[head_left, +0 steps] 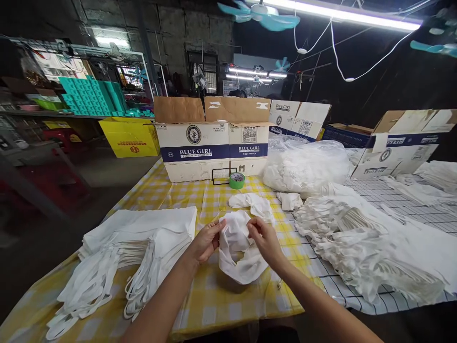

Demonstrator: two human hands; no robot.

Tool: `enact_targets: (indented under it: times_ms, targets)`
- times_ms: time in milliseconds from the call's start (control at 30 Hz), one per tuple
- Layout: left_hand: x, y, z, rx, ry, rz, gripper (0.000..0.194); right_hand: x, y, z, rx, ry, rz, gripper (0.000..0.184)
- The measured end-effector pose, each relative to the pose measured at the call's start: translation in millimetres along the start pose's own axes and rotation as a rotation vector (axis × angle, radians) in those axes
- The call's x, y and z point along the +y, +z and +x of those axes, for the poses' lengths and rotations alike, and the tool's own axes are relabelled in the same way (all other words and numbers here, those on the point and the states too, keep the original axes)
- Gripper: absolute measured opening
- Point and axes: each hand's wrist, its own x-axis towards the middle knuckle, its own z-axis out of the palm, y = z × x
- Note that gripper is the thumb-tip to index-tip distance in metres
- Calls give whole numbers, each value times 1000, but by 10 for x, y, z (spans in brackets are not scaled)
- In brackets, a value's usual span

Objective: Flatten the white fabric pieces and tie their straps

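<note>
A thin white fabric piece (237,267), looped like a ring with an opening in its middle, hangs between my hands above the yellow checked tablecloth (203,305). My left hand (209,240) pinches its upper left edge between thumb and fingers. At the upper right edge, my right hand (266,238) has its fingers closed on the same cloth. Just beyond lies another crumpled white fabric piece (252,202), partly hidden behind the held one. The exact kind of garment cannot be made out.
Left of my arms is a stack of white fabric pieces with straps (143,233). A larger white pile (357,238) lies to the right. Behind are green tape (236,180), a black wire frame (219,177), a stuffed plastic bag (307,164) and a cardboard box (194,152).
</note>
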Motion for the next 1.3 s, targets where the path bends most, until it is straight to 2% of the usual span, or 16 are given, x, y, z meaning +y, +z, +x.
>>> enact_targets:
  times_ms: [100,233,367,467,533,633,700,800,867,933,967,1000,1067,1133,1233,1300]
  targets:
    - [9,73,-24,-26,21,-103,24,108,205,-195,-67,63,127,32]
    - [25,193,-86,-75,52,-263,23,132,350,-230,-234,232,514,40]
    - [96,280,-146,-147,88,-307,25,-140,182,-49,-270,251,830,43]
    - [189,315,-179,-176,148,-272,26,-382,-75,89,-297,224,919,59]
    - [246,336,-193,-160,185,-230,27,-503,-220,139,-319,199,871,64]
    - [308,374,-196,-113,219,-130,26,-643,-357,166,-308,137,654,40]
    - [349,395,-190,-74,251,-35,23,-752,-435,182,-249,91,541,28]
    - [465,426,-196,0,284,222,28,-999,-591,234,-156,21,472,26]
    - [594,480,-223,107,418,411,27,-1206,-697,278,-180,-4,411,27]
    - [746,584,-263,150,621,506,22,-1410,-764,321,-298,-3,300,28]
    - [821,651,-280,94,683,515,28,-1500,-778,341,-373,-3,231,29]
    - [890,723,-293,-10,689,511,36,-1578,-779,361,-452,-5,159,30]
    - [999,854,-297,-258,577,503,38,-1695,-766,392,-574,-23,41,29]
    - [1068,933,-281,-416,405,544,32,-1760,-763,402,-623,-50,-9,27]
    - [1131,941,-279,-507,181,685,34,-1766,-824,361,-653,-40,-14,25]
    - [1164,906,-314,-521,148,718,32,-1715,-897,311,-705,-5,-19,26]
